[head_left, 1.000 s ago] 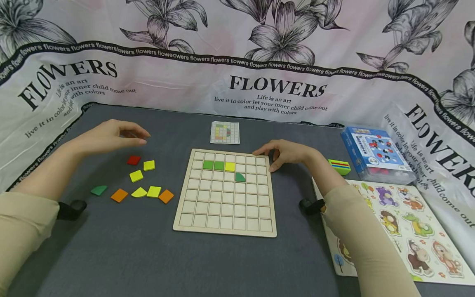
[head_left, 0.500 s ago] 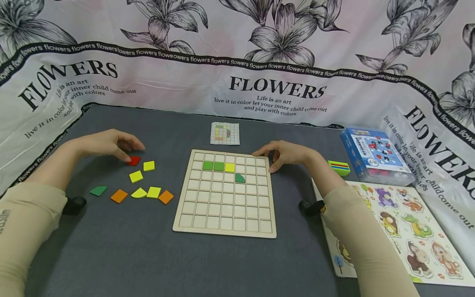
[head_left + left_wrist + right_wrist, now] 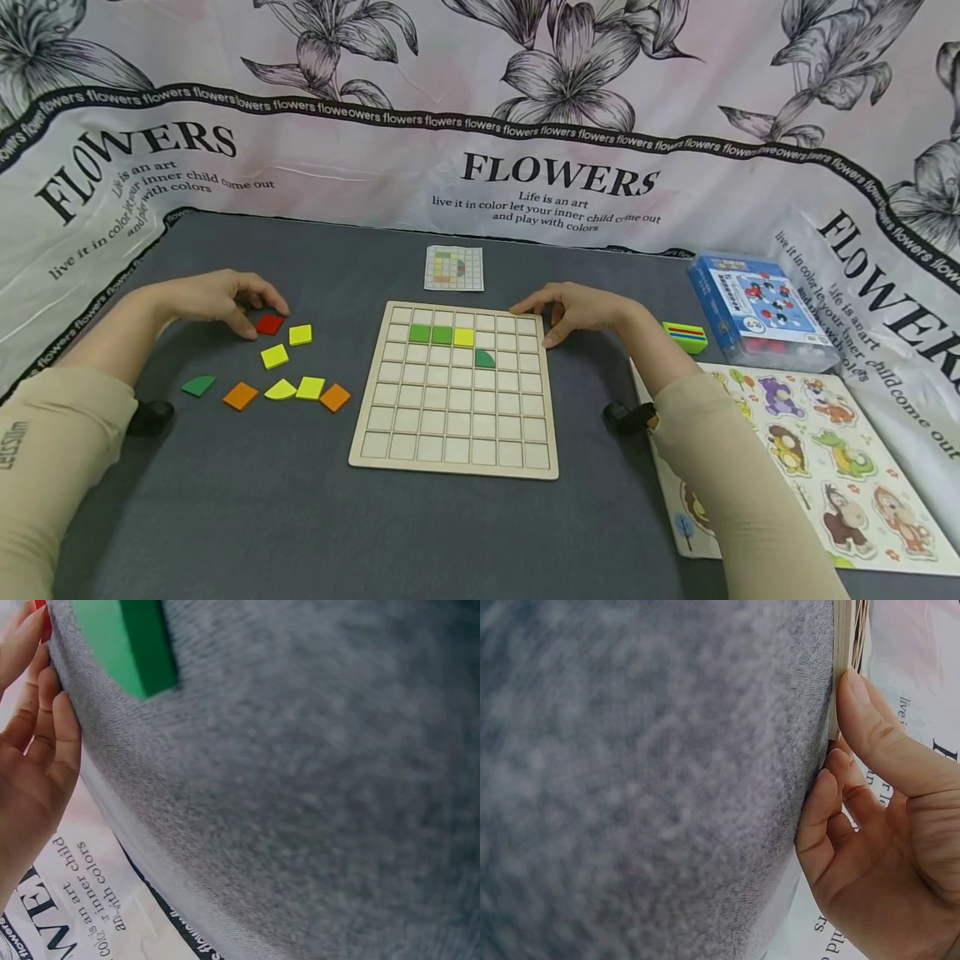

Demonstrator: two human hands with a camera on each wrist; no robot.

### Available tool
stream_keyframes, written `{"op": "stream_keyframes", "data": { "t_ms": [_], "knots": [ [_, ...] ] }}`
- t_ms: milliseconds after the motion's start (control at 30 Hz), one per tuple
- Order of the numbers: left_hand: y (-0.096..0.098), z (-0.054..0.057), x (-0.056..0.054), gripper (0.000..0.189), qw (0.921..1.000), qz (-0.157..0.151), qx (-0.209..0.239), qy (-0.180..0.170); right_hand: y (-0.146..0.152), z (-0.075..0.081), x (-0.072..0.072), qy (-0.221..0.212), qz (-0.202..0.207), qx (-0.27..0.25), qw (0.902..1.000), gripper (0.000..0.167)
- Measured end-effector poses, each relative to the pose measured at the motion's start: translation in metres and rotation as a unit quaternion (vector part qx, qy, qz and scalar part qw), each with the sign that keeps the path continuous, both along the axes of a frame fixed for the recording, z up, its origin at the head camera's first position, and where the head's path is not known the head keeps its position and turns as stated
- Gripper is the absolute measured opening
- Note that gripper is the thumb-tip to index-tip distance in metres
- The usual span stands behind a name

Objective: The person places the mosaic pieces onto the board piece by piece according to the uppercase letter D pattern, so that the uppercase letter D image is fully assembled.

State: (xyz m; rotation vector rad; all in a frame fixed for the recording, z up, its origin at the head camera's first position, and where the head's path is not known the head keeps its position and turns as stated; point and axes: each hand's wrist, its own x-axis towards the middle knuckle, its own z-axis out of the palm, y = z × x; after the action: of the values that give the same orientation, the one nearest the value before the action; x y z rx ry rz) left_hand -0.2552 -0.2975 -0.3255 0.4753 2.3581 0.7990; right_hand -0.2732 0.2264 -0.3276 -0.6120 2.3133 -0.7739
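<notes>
My left hand [image 3: 213, 300] is at the red square tile [image 3: 269, 324], thumb at its near left edge and fingertips at its far side, pinching it on the cloth. In the left wrist view, a sliver of the red tile [image 3: 46, 622] shows by the fingertips. My right hand [image 3: 581, 310] grips the far right corner of the wooden grid board [image 3: 450, 460], thumb on the side edge, index finger on the far edge. Two green squares [image 3: 431, 335], a yellow square [image 3: 464, 337] and a green quarter-circle [image 3: 485, 359] lie in the board's cells.
Loose yellow [image 3: 275, 357], orange [image 3: 241, 396] and green [image 3: 198, 385] tiles lie left of the board. A small pattern card [image 3: 454, 268] lies beyond it. At right are a striped block [image 3: 685, 337], a blue box [image 3: 761, 308] and an animal picture board [image 3: 810, 450].
My left hand has come down and toward me onto the red tile, its thumb shifting to the tile's near left edge. The right hand and the board stay put.
</notes>
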Motion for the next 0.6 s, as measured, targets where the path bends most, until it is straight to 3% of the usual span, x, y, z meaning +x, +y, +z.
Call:
{"op": "stream_keyframes", "data": {
  "t_ms": [300,600],
  "knots": [
    [0.0016,0.0003,0.0033,0.048,0.9999,-0.008,0.009,0.005,0.0,0.0,-0.0011,0.001,0.001,0.003,1.0,0.068],
    [0.0065,0.0027,0.0036,0.034,0.9986,-0.013,-0.032,0.04,0.0,0.002,0.0001,0.011,-0.003,0.016,0.9998,0.068]
  ]
}}
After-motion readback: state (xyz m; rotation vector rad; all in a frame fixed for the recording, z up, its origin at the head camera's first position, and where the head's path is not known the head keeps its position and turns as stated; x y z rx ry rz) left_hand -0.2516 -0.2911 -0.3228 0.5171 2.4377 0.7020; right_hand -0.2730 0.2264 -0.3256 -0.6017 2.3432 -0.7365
